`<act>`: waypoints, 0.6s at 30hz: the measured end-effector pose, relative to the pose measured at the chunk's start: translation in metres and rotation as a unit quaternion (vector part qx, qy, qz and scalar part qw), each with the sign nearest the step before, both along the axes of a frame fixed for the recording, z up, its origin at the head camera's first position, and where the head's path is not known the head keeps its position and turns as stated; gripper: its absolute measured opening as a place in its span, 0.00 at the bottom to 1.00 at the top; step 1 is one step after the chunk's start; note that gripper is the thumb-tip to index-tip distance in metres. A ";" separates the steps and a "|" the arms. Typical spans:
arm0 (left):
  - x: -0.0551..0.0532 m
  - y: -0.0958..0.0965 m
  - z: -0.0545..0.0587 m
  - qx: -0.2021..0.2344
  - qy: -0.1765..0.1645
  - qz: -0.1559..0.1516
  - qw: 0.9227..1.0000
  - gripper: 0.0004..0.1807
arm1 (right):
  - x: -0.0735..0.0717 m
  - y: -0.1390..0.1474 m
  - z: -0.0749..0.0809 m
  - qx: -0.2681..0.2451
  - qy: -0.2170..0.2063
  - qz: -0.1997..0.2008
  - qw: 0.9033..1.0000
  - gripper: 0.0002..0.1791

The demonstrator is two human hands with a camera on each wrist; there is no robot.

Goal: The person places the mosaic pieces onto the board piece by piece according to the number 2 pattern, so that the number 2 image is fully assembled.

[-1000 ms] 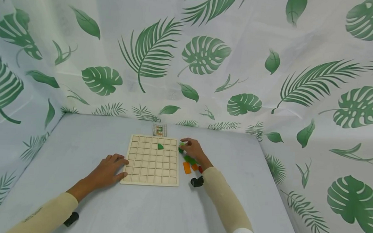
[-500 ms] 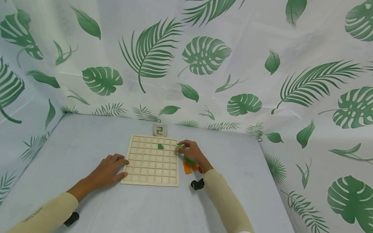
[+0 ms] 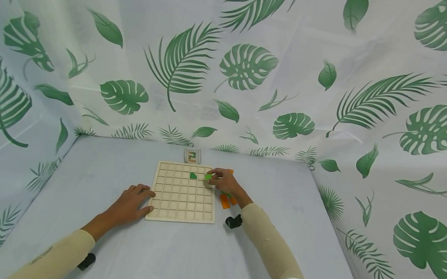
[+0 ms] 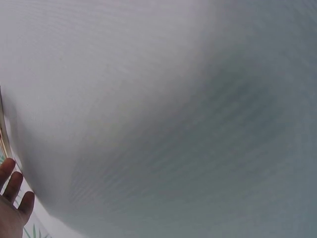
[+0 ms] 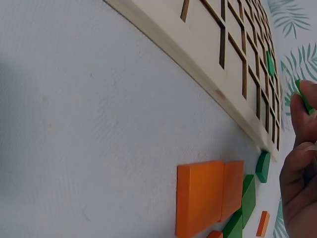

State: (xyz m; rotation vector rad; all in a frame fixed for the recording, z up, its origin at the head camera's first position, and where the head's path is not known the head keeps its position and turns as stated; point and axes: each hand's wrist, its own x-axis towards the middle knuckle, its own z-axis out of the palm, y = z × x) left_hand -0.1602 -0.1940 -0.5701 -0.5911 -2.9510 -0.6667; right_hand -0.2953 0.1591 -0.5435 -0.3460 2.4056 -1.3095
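A square wooden grid board (image 3: 179, 201) lies on the table. My left hand (image 3: 132, 203) touches its left edge, the fingers spread and relaxed. Over the board's upper right cells, my right hand (image 3: 224, 182) pinches a light green tile (image 3: 208, 177) between thumb and fingers; the tile also shows edge-on in the right wrist view. One dark green rounded tile (image 3: 193, 175) sits in a cell just left of it. To the right of the board lie orange tiles (image 5: 200, 196), green tiles (image 5: 249, 199) and a dark green rounded tile (image 5: 263, 166), partly hidden by my right arm in the head view.
Behind the board stands a small card (image 3: 192, 156) printed with a coloured grid pattern. A leaf-printed sheet (image 3: 254, 128) hangs around the back and sides of the pale table (image 3: 158, 253). A black device (image 3: 234, 221) is at my right wrist.
My right hand has picked up the light green tile from beside the board and moved it left over the upper right cells. The left hand has stayed in place.
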 end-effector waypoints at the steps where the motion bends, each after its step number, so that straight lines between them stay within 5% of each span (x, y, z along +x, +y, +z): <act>1: 0.000 0.000 0.000 -0.001 0.001 0.000 1.000 0.22 | 0.001 -0.001 0.001 -0.004 0.000 0.001 1.000 0.19; 18: -0.002 0.000 -0.002 -0.008 0.004 -0.003 1.000 0.22 | 0.005 -0.016 0.002 -0.024 0.009 0.011 1.000 0.16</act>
